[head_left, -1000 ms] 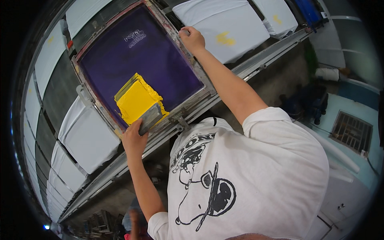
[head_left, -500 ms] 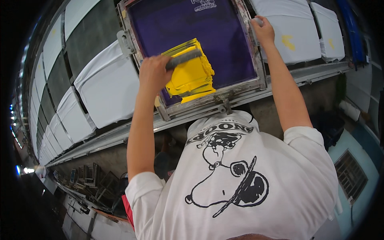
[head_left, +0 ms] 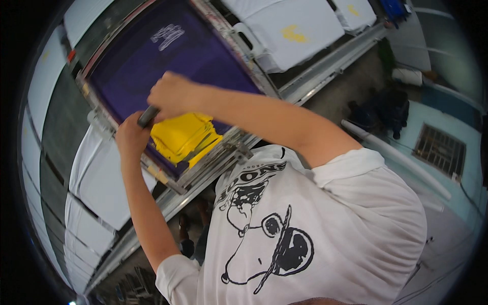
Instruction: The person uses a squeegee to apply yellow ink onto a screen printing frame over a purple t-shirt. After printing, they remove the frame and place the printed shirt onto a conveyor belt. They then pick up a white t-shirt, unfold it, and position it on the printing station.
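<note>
A screen-printing frame (head_left: pixel 175 187) with purple mesh (head_left: pixel 127 71) lies before me, tilted in view. Yellow ink (head_left: pixel 183 133) is spread in a thick patch over its near part. My left hand (head_left: pixel 133 136) is closed around the left end of a dark grey squeegee (head_left: pixel 148 117). At the squeegee's other end, my right hand (head_left: pixel 170 96) is closed too, its forearm crossing over the mesh and ink. Both hands hide most of the squeegee, and its blade edge cannot be seen. A small white design (head_left: pixel 168 36) shows on the far part of the mesh.
A metal rail (head_left: pixel 330 63) runs along the near side of the long printing table. White cloth pieces (head_left: pixel 284 30) with yellow prints lie right of the frame, and more white cloth (head_left: pixel 94 178) lies to the left. A side handle (head_left: pixel 246 38) sticks out from the frame's right edge.
My right hand has left the frame's right-side handle and come across to the squeegee. The left hand still holds it. The whole view has turned, so the frame appears tilted and further left.
</note>
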The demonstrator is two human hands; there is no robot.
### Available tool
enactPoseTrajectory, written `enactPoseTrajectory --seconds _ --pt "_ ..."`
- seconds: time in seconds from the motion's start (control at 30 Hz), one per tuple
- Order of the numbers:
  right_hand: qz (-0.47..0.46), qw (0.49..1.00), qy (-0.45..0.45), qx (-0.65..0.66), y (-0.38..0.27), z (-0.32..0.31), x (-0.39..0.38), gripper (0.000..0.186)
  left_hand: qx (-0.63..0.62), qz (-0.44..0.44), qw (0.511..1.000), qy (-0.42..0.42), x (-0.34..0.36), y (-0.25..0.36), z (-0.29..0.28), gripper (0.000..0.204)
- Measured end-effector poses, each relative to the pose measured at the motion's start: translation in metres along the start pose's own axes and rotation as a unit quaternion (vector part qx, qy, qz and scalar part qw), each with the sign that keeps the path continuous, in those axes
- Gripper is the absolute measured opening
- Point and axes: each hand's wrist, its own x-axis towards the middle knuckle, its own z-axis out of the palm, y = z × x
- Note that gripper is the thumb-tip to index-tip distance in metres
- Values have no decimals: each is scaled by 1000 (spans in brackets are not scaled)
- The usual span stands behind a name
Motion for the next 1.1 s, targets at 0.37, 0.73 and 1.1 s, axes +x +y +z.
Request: enactPoseTrajectory --seconds 0.37,0.73,1.1 --pt "-47 972 221 60 -53 113 -105 17 -40 -40 998 -1 -127 43 67 40" --pt "395 814 426 -9 232 58 -120 50 20 -41 997 -57 -36 37 -23 36" --pt "352 794 394 302 243 57 -112 46 -19 13 996 91 -157 58 80 68"
